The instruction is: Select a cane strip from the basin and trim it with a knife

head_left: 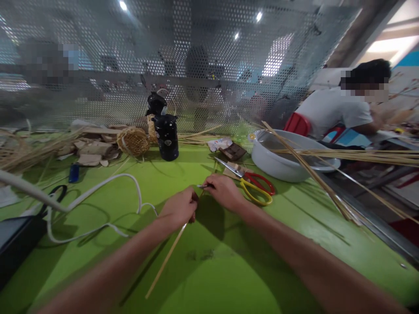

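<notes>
A thin bamboo strip (166,260) runs from near the front of the green table up into my left hand (181,204), whose fingers are closed around it. My right hand (222,190), just beyond and to the right, is closed on a small knife (201,186) with a short silvery blade and a dark handle, partly hidden by the fingers. The blade lies close to the strip's far end; whether they touch I cannot tell. Scissors (245,178) with one red and one yellow handle rest right beside my right hand.
A white basin (284,163) stands at right, with long bamboo strips (369,155) across it. Behind are a black bottle (168,138), a woven basket (133,142) and a perforated metal screen (209,65). White cable (98,181) loops at left. Another person (337,104) sits at right.
</notes>
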A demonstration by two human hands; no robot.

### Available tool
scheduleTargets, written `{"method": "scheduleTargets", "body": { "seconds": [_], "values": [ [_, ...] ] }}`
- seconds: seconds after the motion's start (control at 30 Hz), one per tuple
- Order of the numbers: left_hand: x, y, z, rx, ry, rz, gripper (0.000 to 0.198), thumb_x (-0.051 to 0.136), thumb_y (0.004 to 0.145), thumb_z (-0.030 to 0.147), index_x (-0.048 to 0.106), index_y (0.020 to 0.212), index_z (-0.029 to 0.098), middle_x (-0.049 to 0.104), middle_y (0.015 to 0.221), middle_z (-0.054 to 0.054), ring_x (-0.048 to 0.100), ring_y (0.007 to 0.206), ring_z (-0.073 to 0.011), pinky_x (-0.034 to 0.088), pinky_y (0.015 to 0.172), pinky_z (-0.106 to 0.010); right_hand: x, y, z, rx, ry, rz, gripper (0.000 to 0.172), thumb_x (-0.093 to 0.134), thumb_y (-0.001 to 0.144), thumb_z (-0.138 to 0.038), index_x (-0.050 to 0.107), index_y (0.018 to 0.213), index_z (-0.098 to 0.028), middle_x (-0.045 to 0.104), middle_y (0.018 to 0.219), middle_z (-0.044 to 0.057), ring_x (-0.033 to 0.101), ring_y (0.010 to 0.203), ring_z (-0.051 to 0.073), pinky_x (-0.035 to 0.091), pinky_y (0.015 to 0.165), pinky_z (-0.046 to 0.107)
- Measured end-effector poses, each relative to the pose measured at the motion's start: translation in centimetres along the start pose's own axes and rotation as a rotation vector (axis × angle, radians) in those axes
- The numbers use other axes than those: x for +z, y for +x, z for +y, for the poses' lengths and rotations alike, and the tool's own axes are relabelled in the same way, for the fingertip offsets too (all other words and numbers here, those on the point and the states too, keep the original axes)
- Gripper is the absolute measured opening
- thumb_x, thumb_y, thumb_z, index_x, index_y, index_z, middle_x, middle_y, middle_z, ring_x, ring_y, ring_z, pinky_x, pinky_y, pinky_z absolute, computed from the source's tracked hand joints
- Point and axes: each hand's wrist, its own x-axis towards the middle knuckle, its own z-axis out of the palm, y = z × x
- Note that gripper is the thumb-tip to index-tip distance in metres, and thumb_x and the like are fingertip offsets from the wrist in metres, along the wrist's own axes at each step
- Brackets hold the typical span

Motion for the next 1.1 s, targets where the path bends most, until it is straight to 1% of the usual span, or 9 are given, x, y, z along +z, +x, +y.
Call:
{"method": "scheduleTargets", "body": {
  "seconds": [0.13, 0.3, 0.47, 0.63, 0.7, 0.8, 0.87, 1.0, 1.1],
  "values": [
    [0.1, 0.0, 0.2, -0.001, 0.087, 0.056, 0.019, 0.046, 0.082, 0.014, 0.059, 0.095, 0.020, 0.075, 0.080, -0.004, 0.069, 0.076, -0.0188, 0.043, 0.063, -0.028, -0.1, -0.3, -0.3, -0.074, 0.034, -0.055, 0.019, 0.062, 0.086, 0.001, 0.072, 0.083, -0.015, 0.068, 0.084, 0.003, 0.059, 0.078, 0.015, 0.039, 0.071, 0.024],
    [-0.1, -0.3, 0.4, 0.003, 0.028, 0.008, 0.020, 0.044, 0.086, 0.020, 0.060, 0.098, 0.022, 0.070, 0.066, 0.001, 0.068, 0.071, -0.0183, 0.043, 0.063, -0.027, -0.6, 0.0, 0.1, 0.020, 0.010, -0.010, 0.008, 0.068, 0.089, -0.008, 0.073, 0.085, -0.014, 0.071, 0.087, 0.006, 0.061, 0.082, 0.017, 0.040, 0.074, 0.026],
    [-0.2, -0.4, 0.7, 0.002, 0.167, 0.067, 0.023, 0.048, 0.082, 0.017, 0.062, 0.099, 0.020, 0.076, 0.090, -0.006, 0.069, 0.084, -0.0216, 0.043, 0.064, -0.029, -0.8, -0.5, -0.4, -0.072, 0.072, -0.062, 0.018, 0.064, 0.087, 0.000, 0.074, 0.086, -0.016, 0.070, 0.085, 0.003, 0.062, 0.080, 0.015, 0.041, 0.072, 0.024],
    [-0.2, -0.4, 0.9, -0.039, 0.142, 0.043, 0.022, 0.046, 0.087, 0.023, 0.064, 0.100, 0.023, 0.074, 0.078, -0.003, 0.069, 0.076, -0.0213, 0.044, 0.063, -0.030, -0.9, -0.3, 0.3, 0.008, 0.004, -0.011, 0.008, 0.069, 0.088, -0.008, 0.075, 0.086, -0.014, 0.072, 0.089, 0.007, 0.064, 0.085, 0.019, 0.043, 0.077, 0.027],
    [0.0, -0.3, 0.8, -0.016, 0.187, 0.075, 0.023, 0.046, 0.087, 0.022, 0.064, 0.100, 0.023, 0.075, 0.086, -0.004, 0.069, 0.078, -0.0218, 0.045, 0.065, -0.030, -0.9, -0.4, 0.3, -0.004, 0.018, -0.002, 0.009, 0.069, 0.088, -0.007, 0.075, 0.087, -0.014, 0.072, 0.089, 0.007, 0.064, 0.085, 0.019, 0.043, 0.077, 0.027],
    [0.2, -0.2, 0.5, 0.018, 0.296, 0.117, 0.024, 0.048, 0.084, 0.020, 0.064, 0.103, 0.023, 0.075, 0.097, -0.006, 0.069, 0.085, -0.0252, 0.046, 0.068, -0.033, -1.0, -0.7, 0.0, -0.078, 0.077, -0.032, 0.017, 0.065, 0.088, -0.003, 0.075, 0.088, -0.016, 0.072, 0.087, 0.004, 0.064, 0.082, 0.016, 0.043, 0.075, 0.025],
    [0.3, -0.3, 0.5, 0.027, 0.342, 0.127, 0.024, 0.047, 0.086, 0.021, 0.063, 0.103, 0.023, 0.075, 0.097, -0.007, 0.069, 0.086, -0.0265, 0.046, 0.069, -0.034, -1.0, -0.7, 0.1, -0.075, 0.065, -0.034, 0.016, 0.065, 0.088, -0.003, 0.075, 0.087, -0.016, 0.072, 0.087, 0.005, 0.064, 0.082, 0.017, 0.043, 0.075, 0.026],
    [0.3, -0.5, 0.8, 0.034, 0.370, 0.130, 0.024, 0.042, 0.091, 0.024, 0.062, 0.103, 0.023, 0.075, 0.095, -0.007, 0.069, 0.085, -0.0259, 0.047, 0.069, -0.034, -1.1, -0.6, 0.4, -0.002, -0.004, 0.005, 0.009, 0.070, 0.087, -0.007, 0.075, 0.086, -0.015, 0.073, 0.089, 0.007, 0.065, 0.085, 0.020, 0.044, 0.079, 0.028],
    [0.3, -0.6, 0.9, 0.031, 0.380, 0.117, 0.024, 0.042, 0.091, 0.022, 0.062, 0.105, 0.021, 0.075, 0.097, -0.009, 0.069, 0.086, -0.0259, 0.048, 0.070, -0.034, -0.9, -0.9, 0.0, -0.054, 0.026, -0.025, 0.016, 0.065, 0.088, -0.003, 0.075, 0.088, -0.016, 0.072, 0.087, 0.005, 0.064, 0.083, 0.018, 0.044, 0.076, 0.026]
  ]
}}
